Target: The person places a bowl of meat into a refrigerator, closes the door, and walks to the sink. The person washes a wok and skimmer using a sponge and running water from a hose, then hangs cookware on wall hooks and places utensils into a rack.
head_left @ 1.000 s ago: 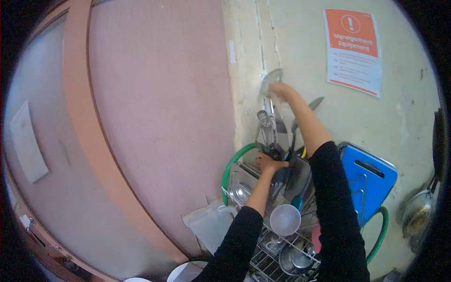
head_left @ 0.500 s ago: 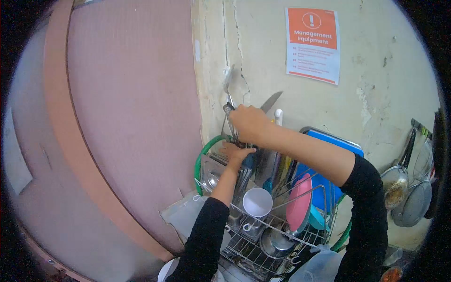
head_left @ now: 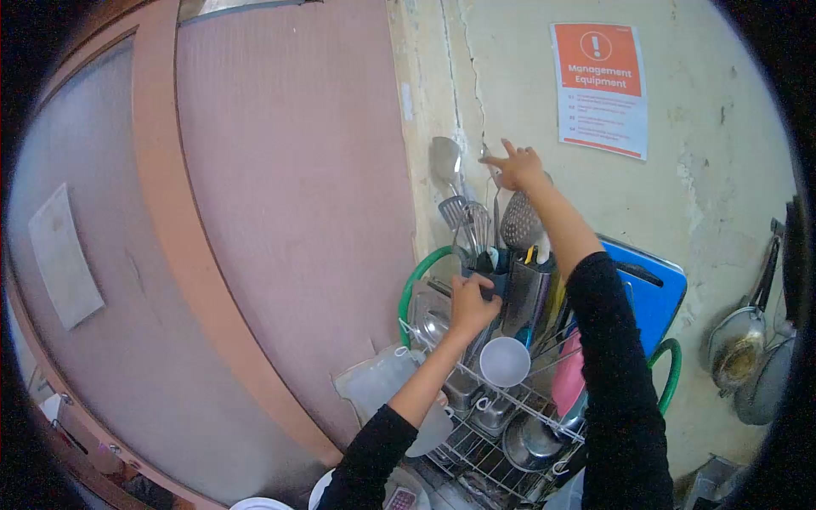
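Note:
My right hand [head_left: 520,167] is raised at the wall with its fingers apart, beside the tops of the tall utensils. Just below it a perforated skimmer [head_left: 520,223] stands upright among other utensils in a metal holder [head_left: 527,297]. To the left, a spatula [head_left: 447,160], a slotted turner [head_left: 453,209] and a whisk [head_left: 478,223] rise from a dark holder [head_left: 495,285]. My left hand [head_left: 476,302] is in front of that dark holder, fingers spread and curved, with nothing seen in it.
A wire dish rack [head_left: 489,466] holds a white cup [head_left: 505,362], a pink plate [head_left: 567,374] and a metal pot [head_left: 531,442]. Behind stands a blue cutting board [head_left: 650,293]. Pans [head_left: 736,350] hang at the right. A poster [head_left: 601,89] is on the wall.
My right hand has moved from low among the utensils up to their tops and opened. My left hand has drawn slightly off the holder. The camera view has shifted.

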`<state>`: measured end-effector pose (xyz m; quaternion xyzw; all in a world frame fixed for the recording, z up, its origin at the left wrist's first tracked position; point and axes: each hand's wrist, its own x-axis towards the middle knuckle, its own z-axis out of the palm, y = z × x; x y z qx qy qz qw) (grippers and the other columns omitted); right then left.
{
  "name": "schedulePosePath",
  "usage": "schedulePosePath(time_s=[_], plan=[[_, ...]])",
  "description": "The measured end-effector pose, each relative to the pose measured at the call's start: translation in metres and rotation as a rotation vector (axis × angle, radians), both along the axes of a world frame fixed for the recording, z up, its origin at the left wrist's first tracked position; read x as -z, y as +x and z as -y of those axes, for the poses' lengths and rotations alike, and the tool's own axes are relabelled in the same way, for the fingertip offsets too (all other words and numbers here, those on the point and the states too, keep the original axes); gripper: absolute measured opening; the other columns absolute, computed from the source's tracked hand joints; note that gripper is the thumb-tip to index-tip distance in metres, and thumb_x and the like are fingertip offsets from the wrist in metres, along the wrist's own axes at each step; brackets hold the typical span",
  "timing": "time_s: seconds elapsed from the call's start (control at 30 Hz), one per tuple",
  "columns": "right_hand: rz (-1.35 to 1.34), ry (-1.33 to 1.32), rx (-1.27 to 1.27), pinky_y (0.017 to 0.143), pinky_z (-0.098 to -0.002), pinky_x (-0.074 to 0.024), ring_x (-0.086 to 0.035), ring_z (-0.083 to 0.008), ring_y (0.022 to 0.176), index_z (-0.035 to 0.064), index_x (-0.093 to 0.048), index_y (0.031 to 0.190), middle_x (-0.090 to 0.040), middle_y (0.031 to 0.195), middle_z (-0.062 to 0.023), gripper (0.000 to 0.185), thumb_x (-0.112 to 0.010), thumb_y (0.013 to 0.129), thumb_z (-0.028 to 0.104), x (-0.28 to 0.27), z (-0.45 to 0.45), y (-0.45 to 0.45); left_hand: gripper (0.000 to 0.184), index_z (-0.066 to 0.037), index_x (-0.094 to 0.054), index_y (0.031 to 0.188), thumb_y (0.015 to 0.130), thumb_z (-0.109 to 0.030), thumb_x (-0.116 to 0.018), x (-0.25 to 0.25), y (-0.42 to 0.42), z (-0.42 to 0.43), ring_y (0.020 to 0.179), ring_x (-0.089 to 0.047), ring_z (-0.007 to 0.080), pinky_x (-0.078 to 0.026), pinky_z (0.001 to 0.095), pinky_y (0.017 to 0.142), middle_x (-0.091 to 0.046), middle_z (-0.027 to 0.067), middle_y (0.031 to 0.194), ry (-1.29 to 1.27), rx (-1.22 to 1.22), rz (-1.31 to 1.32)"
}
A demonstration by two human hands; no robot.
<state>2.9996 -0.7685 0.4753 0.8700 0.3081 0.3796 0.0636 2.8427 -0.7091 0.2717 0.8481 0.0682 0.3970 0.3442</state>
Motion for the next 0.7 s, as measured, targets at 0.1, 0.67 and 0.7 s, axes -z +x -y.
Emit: schedulePosePath(time_s=[0.1,0.67,0.7], plan=[[-0.434,-0.166,-0.025,0.098,-0.0469,-0.0237,-0.025,-0.0333,0.124,0.0387,-0.027,0.129,-0.013,0.139,-0.0138,0.067,-0.056,0.069,0.052,-0.038,0.021,-0.038,0.030,-0.007,-0.058,0.090,0.063,-0.016,-0.067,0.001,-0.013,-0.004,0.096,-0.043,0.0316,-0.036,0.0359,0.085,-0.046,0.0165,0.090,0.131,0.110,0.003],[0.264,-0.052,-0.400,0.056,-0.0399,-0.0480,-0.061,-0.0298,0.070,0.0124,-0.055,0.091,-0.060,0.076,-0.0133,0.022,-0.057,0.069,0.016,-0.021,0.028,-0.033,0.072,-0.005,-0.013,0.131,0.074,-0.005,-0.058,-0.080,0.023,-0.005,0.095,-0.050,0.0232,-0.043,0.0309,0.075,-0.041,0.0174,0.116,-0.578,0.425,0.430],[0.257,0.056,-0.344,0.056,-0.0398,-0.0479,-0.060,-0.0303,0.069,0.0127,-0.052,0.098,-0.060,0.075,-0.0139,0.027,-0.054,0.071,0.016,-0.017,0.016,-0.005,0.074,-0.006,-0.012,0.131,0.074,-0.004,-0.058,-0.088,0.015,-0.004,0.093,-0.051,0.0231,-0.044,0.0307,0.074,-0.041,0.0177,0.115,-0.643,0.374,0.332]])
